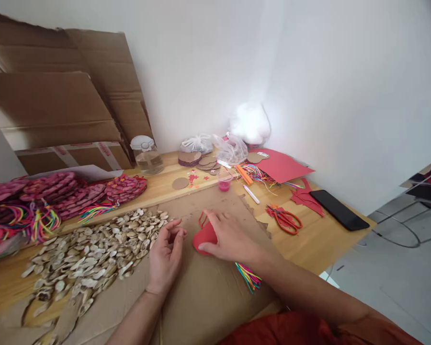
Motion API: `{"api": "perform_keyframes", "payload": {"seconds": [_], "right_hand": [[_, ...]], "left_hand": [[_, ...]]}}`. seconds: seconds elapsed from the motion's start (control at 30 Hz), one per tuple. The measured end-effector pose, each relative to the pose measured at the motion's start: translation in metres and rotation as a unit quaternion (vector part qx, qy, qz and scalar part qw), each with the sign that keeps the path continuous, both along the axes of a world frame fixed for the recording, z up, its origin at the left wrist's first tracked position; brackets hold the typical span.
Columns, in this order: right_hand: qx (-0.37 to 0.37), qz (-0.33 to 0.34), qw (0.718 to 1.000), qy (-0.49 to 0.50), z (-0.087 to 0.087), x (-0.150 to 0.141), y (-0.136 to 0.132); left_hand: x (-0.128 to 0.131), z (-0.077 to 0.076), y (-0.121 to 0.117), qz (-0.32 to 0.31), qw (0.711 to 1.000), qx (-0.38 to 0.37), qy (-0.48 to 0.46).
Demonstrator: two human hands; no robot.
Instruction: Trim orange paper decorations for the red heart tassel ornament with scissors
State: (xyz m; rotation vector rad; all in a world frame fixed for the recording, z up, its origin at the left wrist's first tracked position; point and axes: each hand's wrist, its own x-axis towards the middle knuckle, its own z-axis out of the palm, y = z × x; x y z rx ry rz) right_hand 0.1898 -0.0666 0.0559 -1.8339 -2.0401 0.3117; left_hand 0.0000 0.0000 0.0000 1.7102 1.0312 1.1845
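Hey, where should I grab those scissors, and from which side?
By the red handles, I'd say, with your right hand coming from the near right. The scissors lie with both loops toward that side, while the blades point away to the left, toward the wall.

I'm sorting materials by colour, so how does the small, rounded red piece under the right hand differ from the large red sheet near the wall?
The small, rounded red piece is much smaller than the large red sheet. The right hand covers part of the piece, while a brown cardboard cutout lies on the sheet. Both are red.
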Motion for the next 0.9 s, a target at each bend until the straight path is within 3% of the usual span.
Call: {"api": "perform_keyframes", "payload": {"seconds": [0.2,0.4,0.53,0.9], "right_hand": [[-0.043,0.066,0.996,0.049,0.000,0.013,-0.005],[0.018,0.009,0.998,0.055,-0.014,-0.003,-0.005],[0.049,0.019,0.995,0.082,-0.016,-0.010,-0.004],[0.063,-0.041,0.965,0.250,-0.018,0.010,0.001]], "left_hand": [[-0.001,-0.004,0.003,-0.005,1.000,-0.012,0.021],[-0.002,-0.005,0.004,-0.004,1.000,-0.017,0.021],[-0.004,-0.005,0.003,0.002,1.000,-0.019,0.021],[-0.005,-0.007,0.003,0.003,1.000,-0.027,0.012]]}}
